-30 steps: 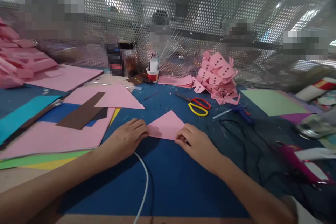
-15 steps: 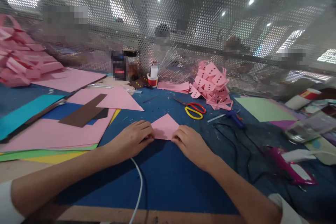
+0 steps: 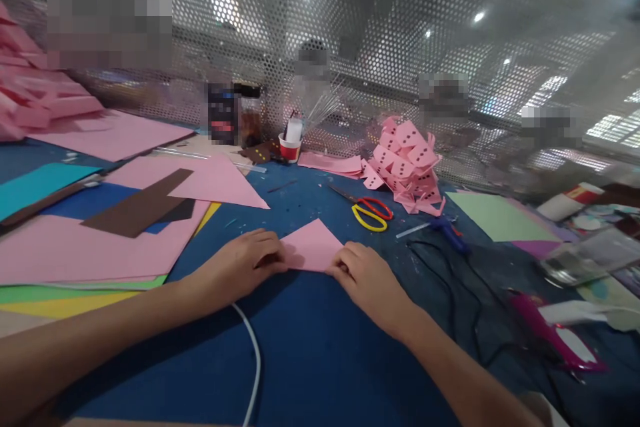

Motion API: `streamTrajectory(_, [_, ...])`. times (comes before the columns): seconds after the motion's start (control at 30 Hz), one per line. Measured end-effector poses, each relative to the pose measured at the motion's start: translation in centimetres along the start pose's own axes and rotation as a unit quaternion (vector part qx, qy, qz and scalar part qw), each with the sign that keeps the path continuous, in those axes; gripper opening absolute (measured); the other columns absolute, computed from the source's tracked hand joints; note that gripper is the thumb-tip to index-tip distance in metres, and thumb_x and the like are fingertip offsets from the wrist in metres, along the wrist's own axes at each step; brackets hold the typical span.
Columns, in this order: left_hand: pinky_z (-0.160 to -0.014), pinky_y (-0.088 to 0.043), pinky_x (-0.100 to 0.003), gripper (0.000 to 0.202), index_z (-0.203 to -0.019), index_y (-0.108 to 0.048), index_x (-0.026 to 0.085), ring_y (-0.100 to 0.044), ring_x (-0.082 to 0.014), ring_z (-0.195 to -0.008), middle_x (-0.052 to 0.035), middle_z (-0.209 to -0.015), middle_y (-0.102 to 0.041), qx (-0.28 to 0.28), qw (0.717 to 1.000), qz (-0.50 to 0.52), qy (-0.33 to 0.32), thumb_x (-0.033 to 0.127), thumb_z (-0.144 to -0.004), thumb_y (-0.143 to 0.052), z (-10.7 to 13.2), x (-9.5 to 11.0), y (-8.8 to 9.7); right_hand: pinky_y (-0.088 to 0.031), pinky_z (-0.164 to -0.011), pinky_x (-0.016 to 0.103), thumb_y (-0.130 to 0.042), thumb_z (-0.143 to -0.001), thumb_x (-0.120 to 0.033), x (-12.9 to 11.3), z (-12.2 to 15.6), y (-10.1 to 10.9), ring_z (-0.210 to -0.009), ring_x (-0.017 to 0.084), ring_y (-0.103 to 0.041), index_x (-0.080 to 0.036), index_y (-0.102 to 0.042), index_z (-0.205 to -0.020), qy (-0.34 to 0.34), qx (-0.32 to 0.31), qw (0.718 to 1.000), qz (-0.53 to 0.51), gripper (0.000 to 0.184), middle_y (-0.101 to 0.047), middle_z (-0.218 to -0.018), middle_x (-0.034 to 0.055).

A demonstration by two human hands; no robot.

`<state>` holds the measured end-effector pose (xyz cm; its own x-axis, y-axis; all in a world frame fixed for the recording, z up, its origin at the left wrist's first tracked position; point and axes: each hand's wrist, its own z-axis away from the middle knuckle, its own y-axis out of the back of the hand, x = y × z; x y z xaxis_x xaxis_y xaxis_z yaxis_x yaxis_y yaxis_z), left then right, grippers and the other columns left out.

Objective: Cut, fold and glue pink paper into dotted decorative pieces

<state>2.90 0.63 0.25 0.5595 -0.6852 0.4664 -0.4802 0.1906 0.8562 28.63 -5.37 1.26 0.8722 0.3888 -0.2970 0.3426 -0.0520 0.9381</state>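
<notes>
A small piece of pink paper [image 3: 314, 247] lies on the blue table top, its upper corner pointing away from me and a straight edge toward me. My left hand [image 3: 247, 259] pinches its left corner, fingers curled and thumb below. At the right corner my right hand [image 3: 367, 280] grips it the same way, fingertips pressed together. Beyond the paper are scissors [image 3: 369, 213] with one red and one yellow handle loop. Behind them stands a heap of folded pink paper pieces [image 3: 407, 160] with dark dots.
Coloured paper sheets [image 3: 120, 257] and a brown strip [image 3: 140, 203] cover the left side. A blue glue gun [image 3: 453, 235] with a black cord lies right, near a magenta object [image 3: 555, 333]. A white cable [image 3: 254, 353] runs in front; a cup [image 3: 289, 147] stands by the mesh.
My left hand has shifted slightly left along the paper's corner. The right hand stays at its corner. The whole view has turned and tilted a little.
</notes>
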Motion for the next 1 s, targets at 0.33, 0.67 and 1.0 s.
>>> streamTrajectory(0.33, [-0.075, -0.041, -0.028, 0.02, -0.087, -0.068, 0.023, -0.059, -0.0177, -0.084, 0.0003, -0.085, -0.067, 0.01, 0.999, 0.017, 0.049, 0.039, -0.091, -0.058, 0.3, -0.2, 0.7, -0.038, -0.069, 0.028, -0.058, -0.094, -0.031, 0.3, -0.2, 0.6, -0.079, 0.016, -0.056, -0.02, -0.06, -0.079, -0.058, -0.01, 0.998, -0.003, 0.019, -0.063, -0.085, 0.0014])
streamTrajectory(0.67, [-0.068, -0.041, -0.028, 0.026, -0.08, -0.069, 0.024, -0.058, -0.0199, -0.079, -0.0007, -0.078, -0.066, 0.011, 0.994, -0.013, 0.105, 0.048, -0.087, -0.061, 0.3, -0.4, 1.2, -0.036, -0.066, 0.027, -0.06, -0.091, -0.034, 1.4, 0.1, 1.0, -0.076, 0.015, -0.056, -0.021, -0.059, -0.079, -0.09, -0.025, 0.995, -0.026, 0.018, -0.063, -0.084, 0.0])
streamTrajectory(1.0, [-0.068, -0.042, -0.029, 0.024, -0.083, -0.07, 0.025, -0.059, -0.0207, -0.079, -0.001, -0.077, -0.067, 0.004, 0.992, -0.022, 0.123, 0.047, -0.085, -0.061, 0.3, -0.4, 1.7, -0.035, -0.064, 0.027, -0.059, -0.092, -0.034, 2.0, 0.4, 1.7, -0.076, 0.014, -0.057, -0.022, -0.06, -0.081, -0.091, -0.044, 0.994, -0.04, 0.017, -0.064, -0.086, 0.0002])
